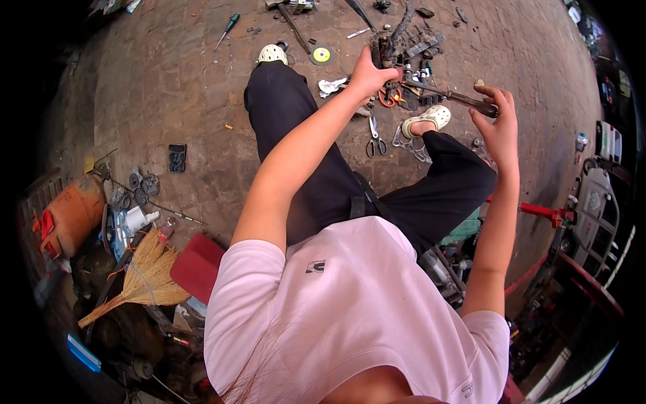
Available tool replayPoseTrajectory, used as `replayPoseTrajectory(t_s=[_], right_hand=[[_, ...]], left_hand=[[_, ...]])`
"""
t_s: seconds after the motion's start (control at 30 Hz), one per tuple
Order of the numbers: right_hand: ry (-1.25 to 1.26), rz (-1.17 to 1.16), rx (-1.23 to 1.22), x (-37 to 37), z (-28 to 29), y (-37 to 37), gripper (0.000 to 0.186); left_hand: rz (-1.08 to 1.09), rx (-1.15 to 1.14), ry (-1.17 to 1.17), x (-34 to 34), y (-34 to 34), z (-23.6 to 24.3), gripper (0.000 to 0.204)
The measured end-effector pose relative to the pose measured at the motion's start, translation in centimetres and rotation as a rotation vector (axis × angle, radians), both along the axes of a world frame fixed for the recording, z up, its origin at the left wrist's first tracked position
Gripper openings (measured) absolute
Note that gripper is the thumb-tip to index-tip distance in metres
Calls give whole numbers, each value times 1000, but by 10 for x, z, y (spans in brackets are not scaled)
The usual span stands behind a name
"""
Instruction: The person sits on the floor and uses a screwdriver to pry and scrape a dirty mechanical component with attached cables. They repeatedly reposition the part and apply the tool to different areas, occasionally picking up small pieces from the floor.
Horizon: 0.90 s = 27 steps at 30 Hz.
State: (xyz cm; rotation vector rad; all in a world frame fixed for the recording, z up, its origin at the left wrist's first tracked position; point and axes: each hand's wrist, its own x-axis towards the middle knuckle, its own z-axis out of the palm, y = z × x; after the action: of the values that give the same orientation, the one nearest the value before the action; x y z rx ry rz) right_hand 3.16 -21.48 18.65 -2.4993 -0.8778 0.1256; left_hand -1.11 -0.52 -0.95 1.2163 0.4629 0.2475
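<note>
left hand (367,73): on the dark metal part (389,48), ahead of the knees
right hand (496,124): right of it, around the brown-handled long tool (452,95)
steel scissors (375,140): on the paving between both feet
straw broom (138,283): far left, beside the red flat board (196,267)

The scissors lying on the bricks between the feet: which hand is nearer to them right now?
Left. The left hand grips a dark metal part just above the scissors. The right hand holds a dark-handled tool farther off, to their right.
</note>
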Motion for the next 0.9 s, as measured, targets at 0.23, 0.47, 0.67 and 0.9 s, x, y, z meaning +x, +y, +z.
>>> replayPoseTrajectory(t_s=[0.23,0.47,0.67,0.9], right_hand=[[413,-451,-29,1,0,16,28],[31,67,-115,-4,-3,4,18],[-145,109,-408,-3,0,3,21],[7,-122,-294,15,-54,-38,15]], left_hand=[[35,3,3,-1,2,-2,73],[36,22,4,0,3,1,64],[35,-78,-11,0,5,5,64],[58,-104,-52,2,3,11,65]])
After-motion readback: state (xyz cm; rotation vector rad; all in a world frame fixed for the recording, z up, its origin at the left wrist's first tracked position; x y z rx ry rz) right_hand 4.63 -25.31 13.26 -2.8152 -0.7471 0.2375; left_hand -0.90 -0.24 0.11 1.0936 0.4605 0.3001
